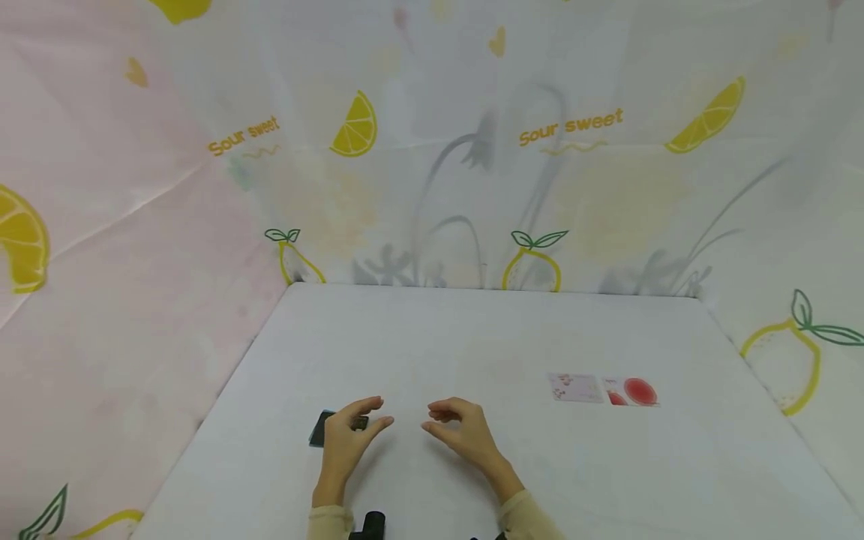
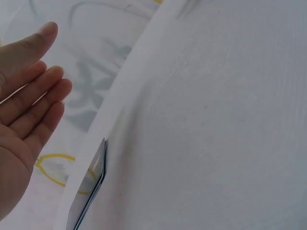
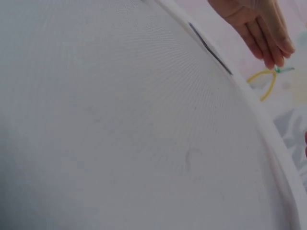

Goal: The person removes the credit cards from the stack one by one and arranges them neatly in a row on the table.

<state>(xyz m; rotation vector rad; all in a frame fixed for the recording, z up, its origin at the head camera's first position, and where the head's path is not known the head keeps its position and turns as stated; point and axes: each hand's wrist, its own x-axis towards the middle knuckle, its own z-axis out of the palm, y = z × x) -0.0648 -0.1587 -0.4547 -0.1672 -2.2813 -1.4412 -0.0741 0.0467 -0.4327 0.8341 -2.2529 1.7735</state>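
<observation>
Both hands hover over the white table, facing each other with a gap between. My left hand [image 1: 346,442] has thumb and fingers gently bent in a C shape, holding nothing. Under and beside it lies a dark glossy smartphone [image 1: 319,431], partly hidden by that hand. The left wrist view shows the left palm [image 2: 14,143] and the smartphone's shiny face and thin edge [image 2: 91,187]. My right hand [image 1: 469,436] mirrors the left, fingers bent with empty space inside. In the right wrist view, only its fingertips [image 3: 305,143] enter at the right edge.
Two flat printed cards, one pale pink [image 1: 575,388] and one with a red circle [image 1: 631,391], lie side by side to the right on the white table [image 1: 472,337]. Lemon-printed cloth [image 1: 432,172] hangs behind and at the sides. A black device [image 1: 373,523] sits by the left wrist.
</observation>
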